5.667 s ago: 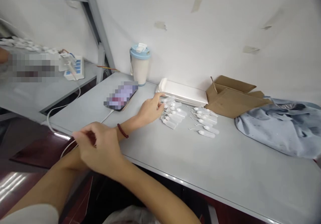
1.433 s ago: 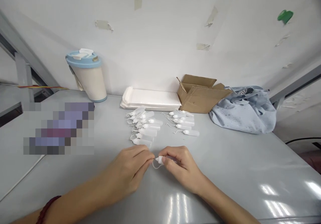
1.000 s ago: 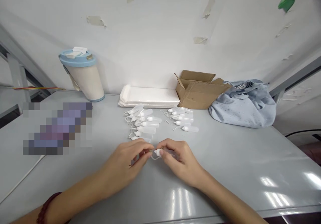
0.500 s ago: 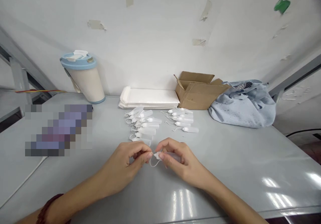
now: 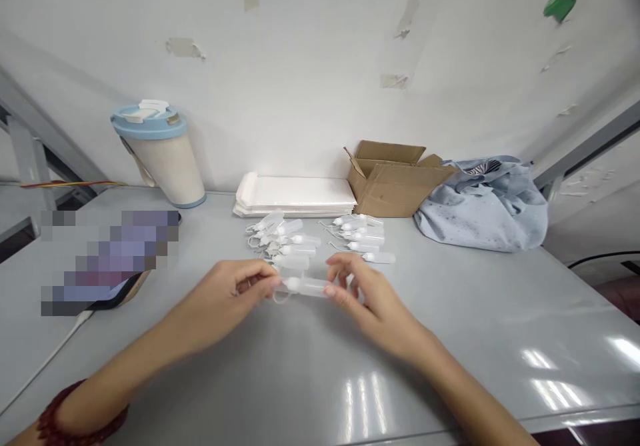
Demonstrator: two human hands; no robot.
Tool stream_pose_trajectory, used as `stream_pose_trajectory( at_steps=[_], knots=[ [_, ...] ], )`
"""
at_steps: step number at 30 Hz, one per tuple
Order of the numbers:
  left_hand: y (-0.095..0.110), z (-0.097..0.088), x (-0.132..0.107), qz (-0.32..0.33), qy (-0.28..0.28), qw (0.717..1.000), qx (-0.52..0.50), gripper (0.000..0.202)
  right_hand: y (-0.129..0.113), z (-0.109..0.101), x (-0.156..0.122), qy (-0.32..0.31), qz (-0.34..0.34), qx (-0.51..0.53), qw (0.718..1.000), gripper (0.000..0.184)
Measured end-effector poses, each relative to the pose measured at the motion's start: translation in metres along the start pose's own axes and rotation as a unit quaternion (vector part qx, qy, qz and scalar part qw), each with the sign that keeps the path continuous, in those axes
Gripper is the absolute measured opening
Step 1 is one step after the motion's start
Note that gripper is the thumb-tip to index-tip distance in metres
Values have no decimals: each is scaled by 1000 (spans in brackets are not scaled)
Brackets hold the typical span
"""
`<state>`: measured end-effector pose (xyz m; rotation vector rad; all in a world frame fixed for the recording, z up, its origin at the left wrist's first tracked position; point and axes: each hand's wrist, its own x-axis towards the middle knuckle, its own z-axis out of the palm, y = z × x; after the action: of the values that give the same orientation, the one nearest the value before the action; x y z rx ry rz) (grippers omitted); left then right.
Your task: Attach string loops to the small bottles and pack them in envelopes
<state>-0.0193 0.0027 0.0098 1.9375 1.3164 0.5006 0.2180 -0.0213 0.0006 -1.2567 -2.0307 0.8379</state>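
Note:
Level in front of me is a small translucent dropper bottle (image 5: 310,287) with a white neck and a thin looped cap strap. My left hand (image 5: 247,286) is closed in a pinch at the bottle's tip end. At the other end, my right hand (image 5: 357,293) has its thumb on the base, with the index finger lifted away and the other fingers partly hidden behind. Just beyond, similar bottles lie in a left pile (image 5: 295,251) and a smaller right group (image 5: 367,237), their straps mostly pointing left.
Behind the bottles lie stacked white flat boxes (image 5: 300,193) and an open cardboard box (image 5: 395,189). A bundled grey-blue cloth (image 5: 480,206) is at the right. To the left are a blue-lidded tumbler (image 5: 167,163) and a blurred phone (image 5: 120,259) with its cable (image 5: 47,363).
Both hands have shifted up toward the left pile, the left one also leftward. More of the held bottle shows now, as my right fingers have slid back to its base end.

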Motion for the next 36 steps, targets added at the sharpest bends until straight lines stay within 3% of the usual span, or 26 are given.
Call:
stream_pose_trajectory(
  at_steps=[2,4,7,10,15,18,21,28,33,36],
  knots=[
    [-6,-8,4,-21,35,998,37,31,9,-13,3,79,-16,-95,992,22],
    [-10,-12,7,-23,64,993,95,31,20,-27,5,117,-26,-189,975,14],
    [-13,-8,8,-9,106,975,196,28,32,-43,7,115,41,-306,944,14],
    [-13,1,5,18,123,962,241,28,38,-51,6,81,95,-350,928,13],
    [-10,7,-3,105,48,963,245,29,44,-52,7,49,119,-361,924,13],
    [-7,10,-5,114,28,955,273,24,49,-51,8,40,128,-371,919,12],
    [-7,18,-2,95,24,946,309,19,50,-49,8,17,132,-364,922,12],
    [-15,34,7,118,42,918,375,19,39,-45,7,-27,146,-255,955,15],
    [-12,35,3,137,49,917,372,16,25,-42,7,-7,93,-179,979,20],
    [-9,36,0,146,72,936,313,16,15,-34,8,4,78,-116,990,19]
  ],
)
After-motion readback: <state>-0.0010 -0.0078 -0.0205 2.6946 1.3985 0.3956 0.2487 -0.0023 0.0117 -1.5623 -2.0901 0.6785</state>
